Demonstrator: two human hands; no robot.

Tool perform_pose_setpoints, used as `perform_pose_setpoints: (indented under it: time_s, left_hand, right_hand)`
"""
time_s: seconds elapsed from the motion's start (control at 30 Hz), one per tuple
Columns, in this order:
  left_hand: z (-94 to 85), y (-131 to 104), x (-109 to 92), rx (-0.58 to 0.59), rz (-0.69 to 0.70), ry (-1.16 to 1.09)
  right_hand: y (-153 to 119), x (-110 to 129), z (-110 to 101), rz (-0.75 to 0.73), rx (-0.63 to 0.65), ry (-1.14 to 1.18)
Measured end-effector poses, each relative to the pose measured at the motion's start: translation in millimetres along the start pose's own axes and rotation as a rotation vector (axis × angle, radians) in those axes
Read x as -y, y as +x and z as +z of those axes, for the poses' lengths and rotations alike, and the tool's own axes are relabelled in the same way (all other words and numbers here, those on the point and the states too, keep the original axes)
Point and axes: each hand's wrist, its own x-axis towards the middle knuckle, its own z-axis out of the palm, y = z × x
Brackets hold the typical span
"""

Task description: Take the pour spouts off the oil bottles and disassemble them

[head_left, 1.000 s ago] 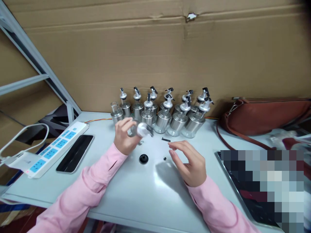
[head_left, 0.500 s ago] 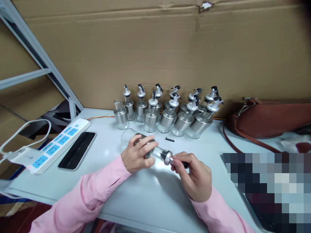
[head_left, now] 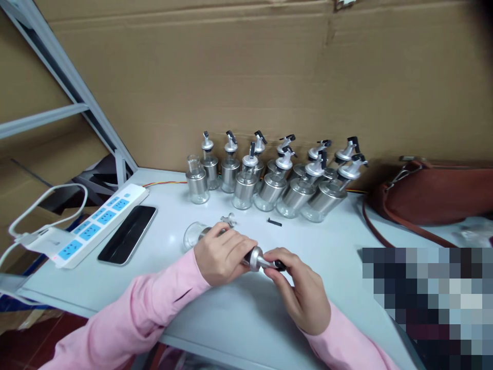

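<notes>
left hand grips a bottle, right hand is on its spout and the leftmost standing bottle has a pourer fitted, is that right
Not the pourer: in the head view, the leftmost standing bottle has just a bare glass neck. The left hand does grip a bottle, with the right hand on its spout.

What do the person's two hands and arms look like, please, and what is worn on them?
Both hands, left and right, are bare: no gloves, rings or watch can be seen. Each arm is in a long, plain pink sleeve reaching about to the wrist, with folds in the cloth. The left sleeve shows a short dark slit near its cuff.
</notes>
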Motion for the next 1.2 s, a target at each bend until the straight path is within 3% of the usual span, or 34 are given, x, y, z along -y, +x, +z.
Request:
perform_pose_setpoints:
  time_s: [0.27, 0.5, 0.67, 0.77, 0.83, 0.9, 1.0, 1.07, 1.13, 1.2]
  left_hand:
    - [-5.9, 2.8, -3.9, 0.049, -0.058, -0.063]
    - [-15.0, 3.0, 8.4, 0.154, -0.093, -0.295]
    - [-22.5, 9.7, 8.8, 0.207, -0.135, -0.41]
    - [-25.7, 15.3, 7.7, 0.211, -0.152, -0.433]
    - [-29.9, 17.2, 11.1, 0.203, -0.166, -0.457]
    - [-36.1, 17.9, 18.7, 0.152, -0.247, -0.505]
    - [-43.6, 20.9, 34.7, -0.001, -0.519, -0.613]
    - [-42.6, 26.4, 45.6, -0.112, -0.62, -0.634]
    - [-35.0, 33.6, 55.9, -0.188, -0.631, -0.611]
    - [-22.6, 39.6, 66.3, -0.161, -0.623, -0.598]
  right_hand:
    - [5.9, 0.7, -0.8, -0.225, -0.029, -0.071]
    - [7.9, 0.2, -6.9, -0.367, 0.032, -0.142]
    - [9.3, -5.6, -11.3, -0.473, 0.0, -0.138]
    - [7.3, -6.4, -9.7, -0.446, -0.053, -0.058]
    - [4.7, -7.9, -7.4, -0.349, -0.143, 0.048]
    - [2.8, -11.3, -5.7, -0.191, -0.349, 0.113]
    - [2.7, -18.7, -4.7, 0.006, -0.621, 0.067]
    - [3.3, -22.7, -4.1, 0.047, -0.6, 0.041]
    - [3.2, -24.7, -3.1, 0.027, -0.509, 0.039]
    - [2.1, -25.3, -2.1, -0.005, -0.45, 0.032]
